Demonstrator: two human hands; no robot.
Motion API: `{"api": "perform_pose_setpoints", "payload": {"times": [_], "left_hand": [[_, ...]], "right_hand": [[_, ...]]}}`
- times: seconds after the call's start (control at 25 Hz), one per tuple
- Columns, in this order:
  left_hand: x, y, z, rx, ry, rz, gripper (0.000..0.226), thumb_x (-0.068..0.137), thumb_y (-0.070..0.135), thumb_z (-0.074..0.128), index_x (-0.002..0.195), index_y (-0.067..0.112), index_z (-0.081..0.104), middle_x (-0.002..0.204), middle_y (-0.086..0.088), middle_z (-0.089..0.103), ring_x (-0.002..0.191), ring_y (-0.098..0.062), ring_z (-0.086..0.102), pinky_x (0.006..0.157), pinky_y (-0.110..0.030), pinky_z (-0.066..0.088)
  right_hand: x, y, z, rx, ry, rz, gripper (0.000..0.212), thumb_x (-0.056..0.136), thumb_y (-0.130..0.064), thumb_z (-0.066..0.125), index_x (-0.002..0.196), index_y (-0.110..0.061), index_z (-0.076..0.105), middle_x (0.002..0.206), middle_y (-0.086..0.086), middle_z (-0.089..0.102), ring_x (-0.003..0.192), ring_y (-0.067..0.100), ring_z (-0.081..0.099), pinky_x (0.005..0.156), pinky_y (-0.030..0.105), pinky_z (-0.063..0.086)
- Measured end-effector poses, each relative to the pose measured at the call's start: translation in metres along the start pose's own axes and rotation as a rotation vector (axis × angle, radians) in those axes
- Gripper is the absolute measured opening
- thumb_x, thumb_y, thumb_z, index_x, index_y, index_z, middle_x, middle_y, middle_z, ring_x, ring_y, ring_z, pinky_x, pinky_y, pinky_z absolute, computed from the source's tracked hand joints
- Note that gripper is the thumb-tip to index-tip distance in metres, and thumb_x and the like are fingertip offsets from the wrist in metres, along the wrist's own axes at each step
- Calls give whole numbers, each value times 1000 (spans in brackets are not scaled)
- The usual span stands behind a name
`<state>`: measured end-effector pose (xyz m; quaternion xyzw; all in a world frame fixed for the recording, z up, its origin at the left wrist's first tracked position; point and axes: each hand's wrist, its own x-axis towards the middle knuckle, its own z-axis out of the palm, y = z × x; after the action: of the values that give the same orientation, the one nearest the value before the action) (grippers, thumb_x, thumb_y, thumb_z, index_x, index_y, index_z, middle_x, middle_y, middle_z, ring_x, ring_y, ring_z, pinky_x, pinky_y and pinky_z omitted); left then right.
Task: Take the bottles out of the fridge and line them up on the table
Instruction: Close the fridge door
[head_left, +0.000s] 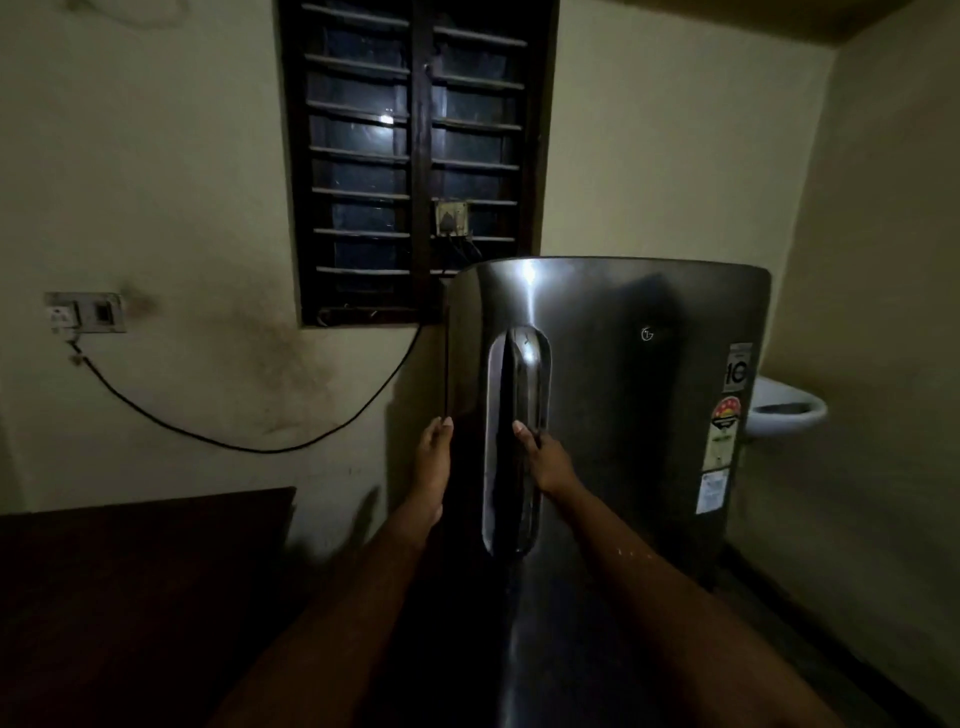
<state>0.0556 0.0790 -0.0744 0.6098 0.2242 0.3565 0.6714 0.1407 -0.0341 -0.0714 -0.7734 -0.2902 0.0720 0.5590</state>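
A dark steel fridge (623, 395) stands in front of me with its door closed. No bottles are in sight. My right hand (545, 460) has its fingers hooked into the recessed vertical door handle (519, 384). My left hand (434, 462) lies flat against the fridge's left edge, fingers together and pointing up, holding nothing. A dark wooden table (140, 587) stands at the lower left, its top in shadow.
The room is dim. A barred window (415, 156) is in the wall behind the fridge. A wall socket (85, 312) at the left feeds a black cable (234, 444) running toward the fridge. A white wash basin (787, 408) hangs at the fridge's right.
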Motion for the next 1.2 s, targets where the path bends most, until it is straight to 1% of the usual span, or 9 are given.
{"api": "perform_pose_setpoints", "payload": {"times": [0.2, 0.36, 0.44, 0.56, 0.64, 0.8, 0.96, 1.08, 1.2], "left_hand": [[74, -11, -4, -42, -7, -22, 43, 96, 22, 41, 136, 7, 40, 143, -12, 43, 131, -23, 40, 91, -18, 30], [104, -22, 1, -75, -26, -18, 41, 95, 20, 43, 134, 6, 43, 140, -13, 47, 128, -24, 44, 96, -23, 33], [107, -26, 2, -102, -37, -15, 40, 95, 18, 43, 132, 5, 44, 139, -15, 48, 127, -26, 45, 97, -25, 34], [99, -30, 1, -118, -55, -25, 40, 94, 18, 45, 132, 4, 45, 138, -16, 48, 127, -26, 45, 99, -27, 35], [89, -31, 0, -110, -57, -35, 41, 94, 21, 46, 133, 6, 45, 138, -14, 49, 127, -25, 45, 99, -27, 35], [51, -25, -7, -101, -40, -40, 42, 94, 22, 46, 133, 7, 44, 139, -13, 48, 127, -24, 45, 98, -26, 35], [-35, -12, -11, -86, -20, -48, 43, 96, 20, 42, 135, 5, 40, 141, -11, 44, 131, -23, 41, 97, -22, 31], [-101, -8, -19, -86, 7, -47, 43, 96, 24, 40, 136, 8, 40, 141, -5, 42, 130, -21, 40, 102, -24, 30], [-169, -2, -32, -52, 106, -56, 45, 96, 27, 40, 137, 10, 39, 145, -7, 40, 133, -22, 37, 107, -27, 27]], "right_hand": [[69, 22, 36, -22, 38, 37, 52, 86, -58, 42, 112, -18, 62, 113, 13, 67, 106, 28, 62, 97, 44, 48], [75, 26, 41, -38, 100, 34, 42, 90, -52, 43, 104, -18, 63, 97, 3, 67, 93, 19, 63, 78, 27, 48], [75, 26, 41, -36, 115, 29, 38, 91, -49, 43, 103, -18, 62, 95, 1, 65, 91, 16, 61, 78, 26, 46], [70, 19, 40, 26, 93, 79, 36, 90, -51, 45, 98, -20, 61, 93, 1, 64, 90, 17, 61, 81, 30, 46], [66, 14, 40, 95, 59, 114, 42, 87, -53, 48, 105, -17, 63, 98, 2, 66, 95, 20, 62, 83, 32, 48], [39, 17, 40, 132, 86, 186, 40, 88, -39, 51, 119, -15, 57, 117, 12, 64, 110, 27, 60, 100, 46, 47], [-39, 8, 26, 142, 50, 187, 48, 83, -53, 46, 108, -15, 60, 111, 12, 64, 107, 27, 59, 102, 51, 43], [-104, -4, 11, 253, -14, 174, 45, 95, -37, 42, 116, -1, 58, 120, 25, 61, 113, 37, 57, 103, 50, 43], [-168, -10, -3, 292, -66, 182, 48, 94, -45, 39, 122, -10, 57, 128, 12, 59, 118, 27, 54, 107, 45, 40]]}}
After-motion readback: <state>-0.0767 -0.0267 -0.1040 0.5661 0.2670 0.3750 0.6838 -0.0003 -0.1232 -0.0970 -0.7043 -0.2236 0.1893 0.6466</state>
